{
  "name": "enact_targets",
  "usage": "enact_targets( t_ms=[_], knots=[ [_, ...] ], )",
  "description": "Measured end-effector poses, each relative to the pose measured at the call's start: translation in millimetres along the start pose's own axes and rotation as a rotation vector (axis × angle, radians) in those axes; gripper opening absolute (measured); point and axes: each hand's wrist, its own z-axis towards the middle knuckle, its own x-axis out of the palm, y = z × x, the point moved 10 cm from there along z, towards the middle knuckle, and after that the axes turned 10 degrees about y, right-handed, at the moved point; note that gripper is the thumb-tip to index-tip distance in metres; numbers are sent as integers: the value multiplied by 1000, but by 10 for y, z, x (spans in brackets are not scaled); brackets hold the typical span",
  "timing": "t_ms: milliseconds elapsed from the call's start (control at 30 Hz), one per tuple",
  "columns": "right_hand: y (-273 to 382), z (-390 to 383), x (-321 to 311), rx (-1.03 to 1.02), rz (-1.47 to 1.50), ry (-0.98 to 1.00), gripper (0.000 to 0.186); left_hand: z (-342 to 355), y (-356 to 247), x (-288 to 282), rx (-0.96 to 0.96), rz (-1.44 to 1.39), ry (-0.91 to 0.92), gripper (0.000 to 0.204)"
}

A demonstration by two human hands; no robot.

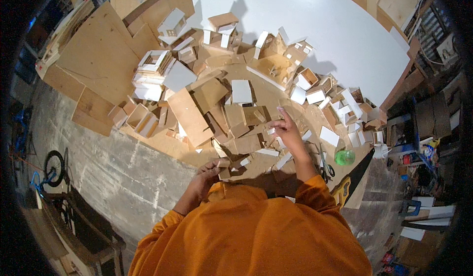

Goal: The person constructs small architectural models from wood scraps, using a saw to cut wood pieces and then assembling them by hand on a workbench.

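Note:
Gripped in my left hand (pixel 207 173) at the board's near edge is a small tan wooden piece (pixel 222 169). My right hand (pixel 285 130) is over the middle of the pile, index finger raised, with the other fingers curled at a small white piece (pixel 271 131). Between and beyond my hands lie loose tan panels (pixel 189 118), white pieces (pixel 241 91) and small model houses (pixel 276 66). Black-handled scissors (pixel 327 170) lie right of my right forearm, near a green container (pixel 344 157) and a handsaw (pixel 351 183).
A large white board (pixel 320 15) spans the back. Leaning wooden sheets (pixel 88 59) stand at the left. Below lies a worn concrete floor (pixel 133 182), with a bicycle wheel (pixel 53 167) and wooden frame (pixel 84 241) at the left. Shelves and clutter (pixel 426 138) line the right.

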Motion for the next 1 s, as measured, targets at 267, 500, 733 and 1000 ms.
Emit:
enact_targets(
  t_ms=[267, 500, 733, 1000],
  knots=[
    [198, -237, 86, -81, -193, 11, 70, 10, -46, 54, -15, -66, 8, 33],
    [221, -428, 7, -110, -338, -70, 59, -2, 5, -47, -16, -117, -21, 32],
    [327, -576, -159, -142, -575, -215, 64, 16, -26, -12, -9, -120, 57, 31],
    [806, -522, 1058, -375, -961, 209, 83, -5, -20, 0, -7, -112, 95, 34]
  ],
)
